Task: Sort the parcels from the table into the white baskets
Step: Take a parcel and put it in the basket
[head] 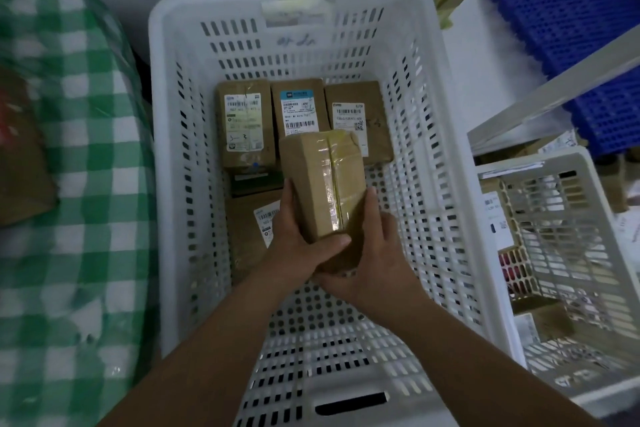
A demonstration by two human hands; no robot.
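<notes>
Brown cardboard, taped along its seam with clear tape, makes up the parcel (323, 189) held over the middle of the big white basket (446, 135). Both hands grasp its near end: the left hand (298, 246) curls round the left side with the thumb laid across the top, and the right hand (370, 253) cups the right side and underside, so each grip is closed on the parcel. Behind it, three labelled parcels (246, 125) lie side by side on the basket floor by the far wall, labels up. A fourth box (252, 232) lies left of the hands, partly hidden by the left wrist. To the right stands a second white basket (568, 253) with small boxes inside. A green checked bag (79, 184) fills the left side, and a blue pallet (571, 10) sits at the upper right.
</notes>
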